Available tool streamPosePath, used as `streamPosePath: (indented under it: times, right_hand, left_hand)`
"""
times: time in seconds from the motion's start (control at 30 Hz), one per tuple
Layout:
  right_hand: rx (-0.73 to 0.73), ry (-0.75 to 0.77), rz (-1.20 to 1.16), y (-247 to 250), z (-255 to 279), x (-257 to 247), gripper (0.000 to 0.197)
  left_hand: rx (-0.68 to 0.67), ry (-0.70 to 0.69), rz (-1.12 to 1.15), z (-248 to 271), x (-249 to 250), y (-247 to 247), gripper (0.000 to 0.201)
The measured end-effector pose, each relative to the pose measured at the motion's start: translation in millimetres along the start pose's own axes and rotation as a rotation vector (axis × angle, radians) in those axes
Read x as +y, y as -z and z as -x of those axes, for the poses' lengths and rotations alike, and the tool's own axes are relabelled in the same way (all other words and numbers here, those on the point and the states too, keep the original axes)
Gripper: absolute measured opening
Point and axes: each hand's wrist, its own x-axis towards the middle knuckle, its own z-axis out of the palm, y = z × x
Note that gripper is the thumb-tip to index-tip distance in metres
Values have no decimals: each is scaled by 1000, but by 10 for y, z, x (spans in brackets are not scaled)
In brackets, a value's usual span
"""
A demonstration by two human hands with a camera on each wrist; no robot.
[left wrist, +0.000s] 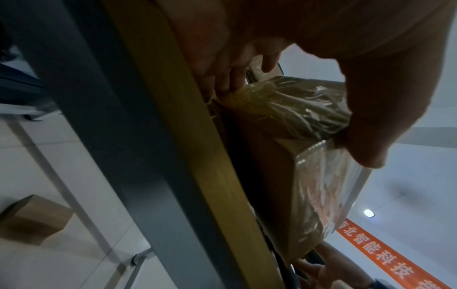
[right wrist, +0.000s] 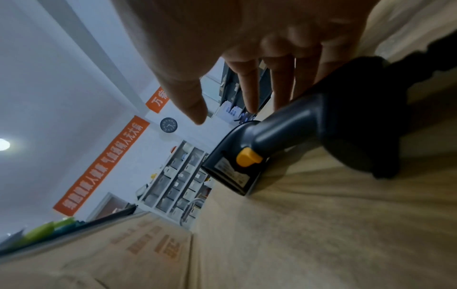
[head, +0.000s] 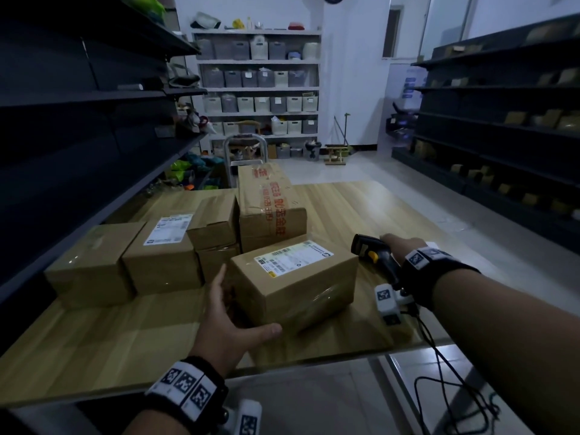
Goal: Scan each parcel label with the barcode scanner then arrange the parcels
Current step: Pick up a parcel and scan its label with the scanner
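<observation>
Cardboard parcel (head: 293, 279) with a white label (head: 293, 255) on top sits at the centre of the head view on the wooden table (head: 361, 208), and the left hand (head: 226, 321) grasps its near-left corner, thumb along the front and fingers on the left side. Right of it, the dark scanner (head: 373, 254) with a yellow trigger lies on the table, the right hand (head: 398, 246) over its handle with fingers straight and released. More parcels (head: 163, 252) stand behind at centre left.
</observation>
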Motion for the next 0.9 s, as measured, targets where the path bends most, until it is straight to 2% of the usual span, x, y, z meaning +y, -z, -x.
streamPosePath:
  times: [0.07, 0.13, 0.3, 0.37, 0.5, 0.6, 0.73, 0.8, 0.9]
  right_hand:
    - [-15, -58, 53, 39, 36, -26, 48]
    - [-54, -90, 165, 5, 47, -19, 67]
    - [-29, -134, 267, -36, -52, 80, 83]
    - [-43, -145, 258, -10, -52, 98, 76]
    - [-109, -165, 19, 156, 57, 4, 58]
    - [-113, -85, -130, 341, 167, -180, 38]
    - [-146, 3, -458, 561, 362, -466, 26]
    - [-178, 87, -487, 668, 443, -602, 21]
    - [-266, 184, -350, 793, 572, -774, 25]
  left_hand:
    - [10, 4, 15, -21, -22, 20, 168]
    - [-11, 23, 34, -2, 33, -2, 171]
    - [-46, 24, 22, 30, 115, -30, 176]
    - [-54, 30, 2, 45, 132, -28, 176]
    - [-53, 39, -3, 57, 195, -44, 179]
    - [-60, 45, -4, 57, 208, -53, 180]
    - [-52, 44, -26, 63, 187, -58, 180]
    - [-44, 50, -37, 65, 206, -63, 181]
    - [-45, 49, -27, 60, 219, -56, 182]
